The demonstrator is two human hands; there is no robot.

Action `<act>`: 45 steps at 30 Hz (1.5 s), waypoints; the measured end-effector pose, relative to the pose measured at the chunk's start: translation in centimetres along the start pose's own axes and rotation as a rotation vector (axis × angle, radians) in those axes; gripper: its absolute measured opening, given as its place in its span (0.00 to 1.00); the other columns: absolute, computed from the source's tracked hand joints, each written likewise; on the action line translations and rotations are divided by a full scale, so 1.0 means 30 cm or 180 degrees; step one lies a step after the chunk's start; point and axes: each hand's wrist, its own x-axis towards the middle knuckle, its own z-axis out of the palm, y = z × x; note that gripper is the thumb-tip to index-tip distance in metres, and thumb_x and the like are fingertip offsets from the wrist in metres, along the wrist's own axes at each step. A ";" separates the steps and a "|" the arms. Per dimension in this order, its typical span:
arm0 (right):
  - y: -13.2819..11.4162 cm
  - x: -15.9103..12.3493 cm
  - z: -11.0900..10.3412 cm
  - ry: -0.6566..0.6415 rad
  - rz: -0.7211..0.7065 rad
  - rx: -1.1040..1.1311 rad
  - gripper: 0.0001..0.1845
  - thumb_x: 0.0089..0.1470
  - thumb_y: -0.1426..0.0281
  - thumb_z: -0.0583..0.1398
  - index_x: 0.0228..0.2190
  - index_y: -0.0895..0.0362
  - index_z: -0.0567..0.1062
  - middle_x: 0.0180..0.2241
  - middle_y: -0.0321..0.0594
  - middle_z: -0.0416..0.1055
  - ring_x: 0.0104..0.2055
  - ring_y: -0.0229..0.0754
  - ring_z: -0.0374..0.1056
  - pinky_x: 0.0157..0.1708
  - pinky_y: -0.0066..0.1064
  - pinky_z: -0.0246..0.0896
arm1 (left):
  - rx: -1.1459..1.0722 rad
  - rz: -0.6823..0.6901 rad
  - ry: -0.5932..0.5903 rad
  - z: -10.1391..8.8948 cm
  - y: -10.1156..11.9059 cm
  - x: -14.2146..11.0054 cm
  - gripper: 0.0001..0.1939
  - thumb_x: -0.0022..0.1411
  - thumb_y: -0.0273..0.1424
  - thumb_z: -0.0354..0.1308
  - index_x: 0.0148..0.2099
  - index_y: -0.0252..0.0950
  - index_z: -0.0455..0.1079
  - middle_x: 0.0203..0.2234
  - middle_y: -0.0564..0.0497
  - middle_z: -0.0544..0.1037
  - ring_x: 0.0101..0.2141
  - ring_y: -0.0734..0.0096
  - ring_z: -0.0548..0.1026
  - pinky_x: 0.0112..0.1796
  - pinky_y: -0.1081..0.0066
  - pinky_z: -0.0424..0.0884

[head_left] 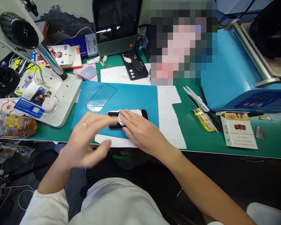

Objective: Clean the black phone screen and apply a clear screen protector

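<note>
A smartphone [113,125] lies flat on the blue mat [140,97], its screen side dark. My right hand [140,129] rests on it, fingers together, with a small white wipe [121,118] under the fingertips against the phone. Part of the phone's middle is hidden by that hand. My left hand [89,137] hovers at the phone's left end, slightly blurred, thumb and fingers apart, nothing seen in it. Further back on the mat lies a clear screen protector with a black border [101,97].
A microscope stand [67,97] and drink bottle [14,125] are at left. A screen device [117,28] stands behind, near a black phone case [135,65]. On the right are tweezers [196,98], a cigarette box [239,131] and a blue machine [224,72].
</note>
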 end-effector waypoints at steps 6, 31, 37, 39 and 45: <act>-0.064 0.049 0.023 -0.0259 -0.0273 -0.0269 0.29 0.74 0.69 0.51 0.67 0.75 0.64 0.71 0.62 0.59 0.74 0.59 0.57 0.71 0.53 0.59 | -0.0086 0.0024 -0.0106 0.167 -0.185 0.109 0.36 0.67 0.35 0.64 0.72 0.37 0.56 0.63 0.39 0.72 0.60 0.49 0.69 0.61 0.51 0.70; -0.127 0.033 0.044 -0.0315 -0.0067 -0.0246 0.47 0.70 0.47 0.52 0.69 0.77 0.60 0.72 0.66 0.56 0.75 0.61 0.54 0.72 0.52 0.57 | -0.0175 -0.0154 -0.0105 0.176 -0.185 0.099 0.41 0.66 0.36 0.66 0.76 0.41 0.53 0.66 0.43 0.71 0.61 0.48 0.68 0.61 0.49 0.70; -0.131 0.021 0.050 -0.0363 -0.0097 -0.0068 0.50 0.69 0.43 0.51 0.69 0.75 0.61 0.72 0.65 0.55 0.76 0.61 0.53 0.72 0.52 0.56 | -0.0262 -0.0082 -0.0146 0.177 -0.192 0.096 0.45 0.66 0.38 0.67 0.77 0.44 0.50 0.67 0.44 0.70 0.62 0.49 0.68 0.62 0.50 0.69; -0.123 0.040 0.049 -0.0451 -0.0040 -0.0006 0.51 0.68 0.43 0.51 0.70 0.76 0.59 0.73 0.65 0.53 0.76 0.61 0.51 0.74 0.51 0.53 | -0.0269 -0.0121 -0.0138 0.177 -0.195 0.095 0.46 0.65 0.37 0.68 0.77 0.44 0.49 0.67 0.44 0.70 0.63 0.48 0.67 0.62 0.50 0.69; -0.134 0.024 0.050 -0.0417 -0.0053 0.0015 0.53 0.67 0.41 0.52 0.71 0.75 0.58 0.74 0.64 0.51 0.77 0.61 0.50 0.72 0.53 0.55 | -0.0314 -0.0098 -0.0071 0.174 -0.198 0.088 0.45 0.65 0.29 0.62 0.78 0.46 0.47 0.69 0.45 0.66 0.63 0.51 0.69 0.63 0.51 0.67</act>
